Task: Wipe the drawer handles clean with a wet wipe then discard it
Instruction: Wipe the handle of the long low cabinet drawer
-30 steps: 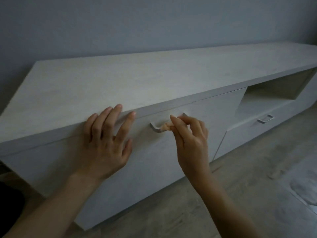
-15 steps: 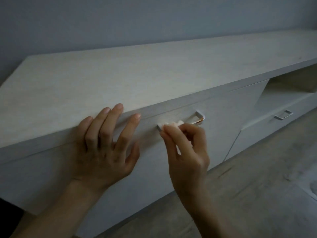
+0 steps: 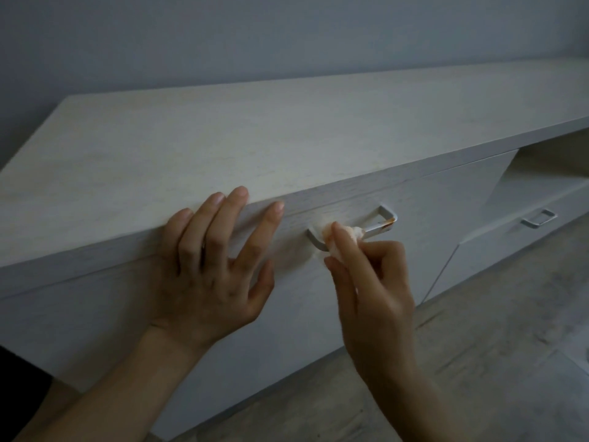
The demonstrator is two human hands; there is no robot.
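While I look down from the head camera, I see a long, low cabinet [image 3: 287,138] in pale wood grain set against a plain grey wall [image 3: 255,36]. My left hand [image 3: 210,266] lies flat against the upper front edge of the cabinet, fingers spread wide and pointing up, their tips reaching the lip of the top board; it holds nothing. Just to its right, on the drawer front [image 3: 430,218], is a metal handle [image 3: 382,215], a squared bar standing out from the wood. My right hand [image 3: 373,282] is pinched closed on a small bunched wet wipe [image 3: 345,234], thumb and forefinger gripping it, and the wipe is pressed onto the left part of the handle bar. The wipe looks white with an orange tint. At the right corner of the handle there is a reddish-brown smear [image 3: 387,222] on the metal. Further right and lower, a second drawer [image 3: 497,247] carries a smaller handle [image 3: 540,217] of the same shape, well apart from both hands. Above that drawer the cabinet has an open shelf recess [image 3: 541,173]. A grey wood-look floor [image 3: 478,362] runs along the bottom right. The light is dim and the edges of the view are a little soft.
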